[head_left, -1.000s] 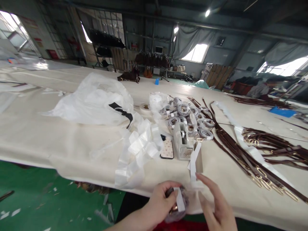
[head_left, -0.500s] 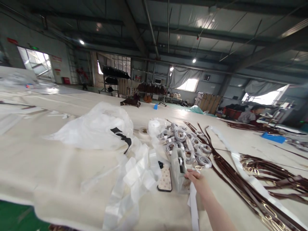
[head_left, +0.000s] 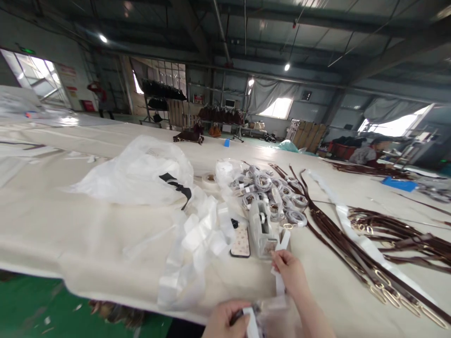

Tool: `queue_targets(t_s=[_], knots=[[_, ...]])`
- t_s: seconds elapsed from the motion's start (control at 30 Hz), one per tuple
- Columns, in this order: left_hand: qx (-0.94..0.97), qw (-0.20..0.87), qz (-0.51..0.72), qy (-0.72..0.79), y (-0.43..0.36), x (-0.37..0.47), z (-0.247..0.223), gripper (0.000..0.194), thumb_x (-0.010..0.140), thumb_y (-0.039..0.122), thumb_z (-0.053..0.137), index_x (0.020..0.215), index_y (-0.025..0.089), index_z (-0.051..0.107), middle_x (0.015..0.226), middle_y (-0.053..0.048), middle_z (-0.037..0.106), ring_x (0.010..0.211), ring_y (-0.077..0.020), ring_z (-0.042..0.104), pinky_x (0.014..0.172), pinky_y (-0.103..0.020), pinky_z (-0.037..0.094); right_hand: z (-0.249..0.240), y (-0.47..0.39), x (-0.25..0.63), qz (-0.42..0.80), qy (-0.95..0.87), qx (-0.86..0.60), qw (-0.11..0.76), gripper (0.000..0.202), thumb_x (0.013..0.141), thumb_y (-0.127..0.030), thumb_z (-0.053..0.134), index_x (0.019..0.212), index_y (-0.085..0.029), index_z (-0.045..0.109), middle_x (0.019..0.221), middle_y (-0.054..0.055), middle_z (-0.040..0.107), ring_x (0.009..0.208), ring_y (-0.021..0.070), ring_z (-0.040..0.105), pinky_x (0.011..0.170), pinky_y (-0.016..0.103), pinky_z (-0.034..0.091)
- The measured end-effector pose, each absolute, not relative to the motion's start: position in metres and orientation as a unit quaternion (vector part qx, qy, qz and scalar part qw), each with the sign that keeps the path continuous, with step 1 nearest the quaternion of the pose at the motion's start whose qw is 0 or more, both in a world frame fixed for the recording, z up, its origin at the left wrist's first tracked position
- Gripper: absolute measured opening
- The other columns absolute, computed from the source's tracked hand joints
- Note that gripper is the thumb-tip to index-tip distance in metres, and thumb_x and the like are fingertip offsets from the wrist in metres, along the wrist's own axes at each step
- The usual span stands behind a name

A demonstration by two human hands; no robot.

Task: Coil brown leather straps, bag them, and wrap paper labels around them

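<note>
The bundle (head_left: pixel 262 319) is at the bottom edge of the view, wrapped in clear plastic with a white paper strip (head_left: pixel 251 324) along it. The left hand (head_left: pixel 227 321) has its grip closed around it. The right hand (head_left: pixel 291 272) has its fingertips pinched together at the near end of the tape dispenser (head_left: pixel 261 230), above the paper strips (head_left: pixel 281 284); whether tape is in that grip, I cannot tell. The phone (head_left: pixel 240 241) lies just left of the dispenser on the desk (head_left: pixel 116 234), with the crumpled film (head_left: pixel 202 230) left of that. Wrapped coils (head_left: pixel 262 182) crowd the dispenser's far end, and brown straps (head_left: pixel 327 225) run along the right. Half a second ago the left hand and bundle were out of view, and the right hand reached over the dispenser's near end; now it is lower, beside it
</note>
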State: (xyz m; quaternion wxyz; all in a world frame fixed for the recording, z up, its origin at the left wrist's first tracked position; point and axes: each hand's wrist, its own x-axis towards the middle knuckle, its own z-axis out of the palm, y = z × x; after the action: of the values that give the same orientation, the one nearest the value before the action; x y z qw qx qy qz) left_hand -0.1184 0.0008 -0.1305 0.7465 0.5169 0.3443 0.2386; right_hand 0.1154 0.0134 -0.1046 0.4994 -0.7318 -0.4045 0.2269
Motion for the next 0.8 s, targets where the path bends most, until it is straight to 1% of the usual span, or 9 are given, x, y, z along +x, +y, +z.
queue_targets(t_s=[0.07,0.17,0.23,0.3,0.37,0.47,0.53,0.67,0.8], knots=[[0.485,0.748,0.264,0.368,-0.003,-0.117,-0.124,0.072,0.066,0.073,0.072,0.105,0.012,0.074,0.062,-0.001,0.062,0.054,-0.0123,0.049,0.055,-0.025,0.038,-0.096,-0.001,0.120,0.216,-0.394,-0.755,0.478,0.035,0.075,-0.054,0.065,0.065,-0.021,0.065,0.055,0.003,0.065,0.052,0.0206,0.058,0.054,0.032,0.042],[0.449,0.747,0.293,0.393,-0.005,-0.114,-0.112,0.068,0.064,0.066,0.077,0.102,0.010,0.073,0.069,-0.003,0.065,0.058,-0.0131,0.051,0.059,-0.026,0.041,-0.077,-0.034,0.111,0.220,-0.390,-0.763,0.466,0.034,0.078,-0.055,0.065,0.075,-0.022,0.068,0.065,0.003,0.069,0.061,0.0204,0.060,0.061,0.031,0.044],[0.441,0.746,0.304,0.396,-0.004,-0.112,-0.107,0.063,0.065,0.060,0.077,0.103,0.010,0.073,0.075,-0.005,0.068,0.063,-0.0151,0.055,0.064,-0.028,0.044,-0.067,-0.057,0.094,0.283,-0.397,-0.728,0.482,0.035,0.080,-0.056,0.066,0.072,-0.022,0.066,0.061,0.001,0.065,0.058,0.0171,0.056,0.059,0.028,0.044],[0.448,0.740,0.311,0.394,-0.003,-0.109,-0.105,0.057,0.070,0.056,0.075,0.104,0.011,0.073,0.075,-0.005,0.069,0.064,-0.0152,0.055,0.065,-0.028,0.044,-0.064,-0.076,0.072,0.378,-0.392,-0.675,0.497,0.039,0.079,-0.057,0.069,0.066,-0.021,0.062,0.054,-0.001,0.058,0.051,0.0135,0.049,0.054,0.026,0.040],[0.461,0.733,0.309,0.394,-0.003,-0.108,-0.105,0.051,0.074,0.052,0.071,0.104,0.011,0.073,0.073,-0.003,0.067,0.062,-0.0142,0.053,0.062,-0.026,0.042,-0.070,-0.090,0.053,0.452,-0.374,-0.639,0.497,0.043,0.078,-0.059,0.070,0.062,-0.020,0.060,0.049,-0.002,0.054,0.047,0.0113,0.044,0.050,0.025,0.037],[0.473,0.728,0.305,0.393,-0.005,-0.106,-0.103,0.045,0.077,0.048,0.069,0.104,0.012,0.074,0.072,-0.003,0.066,0.061,-0.0139,0.051,0.060,-0.025,0.041,-0.089,-0.101,0.035,0.504,-0.341,-0.620,0.495,0.046,0.079,-0.060,0.070,0.061,-0.019,0.058,0.048,-0.003,0.054,0.044,0.0089,0.042,0.049,0.024,0.034],[0.472,0.729,0.305,0.391,-0.007,-0.106,-0.100,0.045,0.077,0.047,0.069,0.104,0.012,0.073,0.073,-0.003,0.066,0.063,-0.0141,0.052,0.061,-0.025,0.042,-0.101,-0.103,0.031,0.524,-0.321,-0.612,0.498,0.045,0.079,-0.058,0.071,0.062,-0.018,0.058,0.050,-0.003,0.057,0.043,0.0076,0.042,0.047,0.023,0.031],[0.457,0.740,0.299,0.394,-0.010,-0.105,-0.095,0.047,0.076,0.047,0.070,0.107,0.011,0.071,0.065,0.001,0.059,0.058,-0.0125,0.048,0.058,-0.024,0.039,-0.110,-0.099,0.031,0.542,-0.294,-0.618,0.488,0.045,0.075,-0.058,0.075,0.064,-0.018,0.059,0.049,-0.003,0.058,0.039,0.0066,0.041,0.043,0.022,0.028],[0.449,0.737,0.303,0.404,-0.014,-0.105,-0.097,0.050,0.076,0.044,0.070,0.113,0.010,0.068,0.069,0.000,0.060,0.061,-0.0125,0.050,0.060,-0.025,0.042,-0.114,-0.093,0.029,0.548,-0.282,-0.619,0.486,0.046,0.073,-0.060,0.075,0.062,-0.018,0.059,0.046,-0.004,0.058,0.035,0.0060,0.039,0.041,0.021,0.025]])
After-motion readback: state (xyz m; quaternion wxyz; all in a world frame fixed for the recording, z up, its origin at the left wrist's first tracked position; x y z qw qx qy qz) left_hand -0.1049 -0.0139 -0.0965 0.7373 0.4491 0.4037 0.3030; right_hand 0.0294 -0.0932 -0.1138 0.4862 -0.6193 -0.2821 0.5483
